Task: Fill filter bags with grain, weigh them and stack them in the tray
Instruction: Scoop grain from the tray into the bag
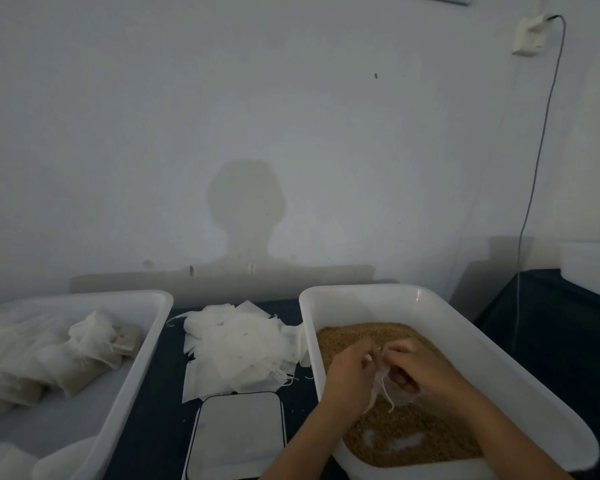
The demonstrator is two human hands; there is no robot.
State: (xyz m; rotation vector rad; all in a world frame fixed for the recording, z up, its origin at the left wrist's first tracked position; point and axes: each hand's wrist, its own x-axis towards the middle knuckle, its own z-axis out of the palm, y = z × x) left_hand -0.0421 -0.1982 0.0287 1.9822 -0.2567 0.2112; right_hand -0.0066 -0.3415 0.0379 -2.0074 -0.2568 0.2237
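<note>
Head view: both hands pinch a filter bag [394, 388] over the grain [406, 427] in the right tub [520, 372].

The bag is thin, white and half see-through, crumpled between the hands; its long axis cannot be told, though its loose strings hang down toward the grain. The left hand [352, 377] curls its fingers on the bag's left side; the right hand [421, 370] pinches its top edge with bent fingers. The grain is tan and fine, with a bare white patch near the tub's near end. A heap of empty bags [239, 348] lies left of the tub, the scale [238, 434] nearer. The left tray [132, 368] holds filled bags [84, 355].
</note>
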